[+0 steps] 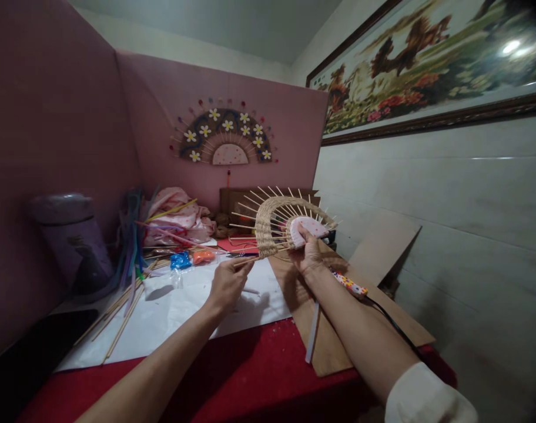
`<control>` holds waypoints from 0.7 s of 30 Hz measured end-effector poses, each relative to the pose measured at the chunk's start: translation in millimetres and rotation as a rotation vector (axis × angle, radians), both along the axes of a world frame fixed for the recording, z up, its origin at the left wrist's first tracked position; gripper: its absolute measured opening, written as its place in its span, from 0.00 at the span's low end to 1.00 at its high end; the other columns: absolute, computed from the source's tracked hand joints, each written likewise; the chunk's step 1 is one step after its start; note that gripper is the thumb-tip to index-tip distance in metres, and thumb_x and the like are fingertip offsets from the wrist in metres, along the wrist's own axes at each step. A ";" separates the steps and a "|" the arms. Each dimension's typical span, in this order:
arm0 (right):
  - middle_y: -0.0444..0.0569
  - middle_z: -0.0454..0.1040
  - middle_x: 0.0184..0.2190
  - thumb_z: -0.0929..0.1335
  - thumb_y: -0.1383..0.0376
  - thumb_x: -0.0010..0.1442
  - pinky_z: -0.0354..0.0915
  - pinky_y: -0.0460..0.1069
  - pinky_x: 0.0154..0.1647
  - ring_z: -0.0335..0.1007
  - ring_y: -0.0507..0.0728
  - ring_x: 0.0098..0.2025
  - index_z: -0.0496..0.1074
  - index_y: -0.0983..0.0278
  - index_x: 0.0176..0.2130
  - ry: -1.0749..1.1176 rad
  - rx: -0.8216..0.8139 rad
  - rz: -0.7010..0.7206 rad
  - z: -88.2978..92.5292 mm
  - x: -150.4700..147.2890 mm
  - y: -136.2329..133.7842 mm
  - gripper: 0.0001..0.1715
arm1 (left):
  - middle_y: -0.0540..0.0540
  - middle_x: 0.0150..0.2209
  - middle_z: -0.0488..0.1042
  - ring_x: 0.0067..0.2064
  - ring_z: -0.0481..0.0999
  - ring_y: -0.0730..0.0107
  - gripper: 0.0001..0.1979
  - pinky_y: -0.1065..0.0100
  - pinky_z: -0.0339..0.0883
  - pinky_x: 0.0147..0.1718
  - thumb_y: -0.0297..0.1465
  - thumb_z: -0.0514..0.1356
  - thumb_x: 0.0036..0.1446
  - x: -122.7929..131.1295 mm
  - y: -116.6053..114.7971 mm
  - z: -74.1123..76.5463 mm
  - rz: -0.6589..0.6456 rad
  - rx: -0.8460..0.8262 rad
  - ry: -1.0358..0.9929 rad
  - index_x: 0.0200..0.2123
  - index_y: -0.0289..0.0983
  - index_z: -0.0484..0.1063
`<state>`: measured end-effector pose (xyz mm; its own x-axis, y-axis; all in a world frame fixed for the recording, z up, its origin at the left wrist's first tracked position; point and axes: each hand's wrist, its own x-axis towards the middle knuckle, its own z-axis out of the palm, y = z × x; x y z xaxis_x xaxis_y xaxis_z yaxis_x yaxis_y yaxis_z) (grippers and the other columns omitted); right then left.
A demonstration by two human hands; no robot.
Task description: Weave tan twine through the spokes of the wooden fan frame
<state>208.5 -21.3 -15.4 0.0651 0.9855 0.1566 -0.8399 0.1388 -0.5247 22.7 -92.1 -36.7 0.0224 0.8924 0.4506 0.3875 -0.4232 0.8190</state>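
Observation:
A half-round woven fan [265, 226] of tan cord on thin wooden sticks is held above the table, its bare stick ends fanning outward. My right hand [309, 255] grips it at the pink dotted half-round centre piece [310, 227], thumb on top. At the fan's lower left edge my left hand [230, 283] is closed, its fingertips pinching an outermost stick by the woven band. The undersides of the fingers on my right hand are hidden behind the fan.
A finished-looking fan with white flowers [227, 126] hangs on the pink panel. Loose sticks [124, 320], blue clay packet [180, 260], orange packet [203, 257] and pink cloth [180, 211] lie left. Under my right arm are cardboard [330, 352], a glue stick [312, 335] and a corded dotted tool [351, 284].

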 end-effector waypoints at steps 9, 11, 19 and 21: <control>0.46 0.75 0.25 0.67 0.70 0.46 0.69 0.44 0.21 0.70 0.51 0.24 0.68 0.67 0.34 -0.044 0.027 0.086 -0.6 -7.7 -4.7 0.11 | 0.51 0.20 0.69 0.23 0.63 0.75 0.20 0.74 0.50 0.21 0.46 0.56 0.47 -5.5 0.5 3.1 0.110 0.039 0.024 0.27 0.36 0.77; 0.45 0.75 0.25 0.68 0.69 0.46 0.70 0.46 0.23 0.71 0.52 0.25 0.67 0.67 0.33 -0.018 0.024 0.082 0.1 -9.4 -6.3 0.10 | 0.50 0.22 0.72 0.26 0.65 0.73 0.19 0.74 0.51 0.23 0.46 0.54 0.50 -7.5 -2.1 5.2 0.186 0.094 0.141 0.31 0.39 0.77; 0.42 0.72 0.20 0.68 0.71 0.47 0.68 0.43 0.19 0.69 0.50 0.21 0.67 0.66 0.32 0.057 -0.053 0.030 -2.6 -11.3 -7.0 0.08 | 0.49 0.17 0.69 0.21 0.62 0.74 0.24 0.72 0.47 0.22 0.48 0.49 0.53 -10.5 -7.3 10.6 0.413 0.222 0.388 0.20 0.38 0.73; 0.42 0.72 0.20 0.68 0.71 0.47 0.68 0.43 0.19 0.69 0.50 0.22 0.67 0.66 0.32 0.059 -0.058 0.019 -3.2 -11.7 -7.0 0.08 | 0.48 0.18 0.70 0.21 0.63 0.73 0.24 0.72 0.47 0.22 0.48 0.49 0.53 -10.8 -7.5 11.0 0.418 0.232 0.373 0.20 0.38 0.73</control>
<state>196.8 -28.3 -18.6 0.0541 0.9939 0.0959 -0.8718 0.0938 -0.4807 11.9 -99.5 -25.6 -0.1148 0.7390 0.6639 0.8025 -0.3249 0.5004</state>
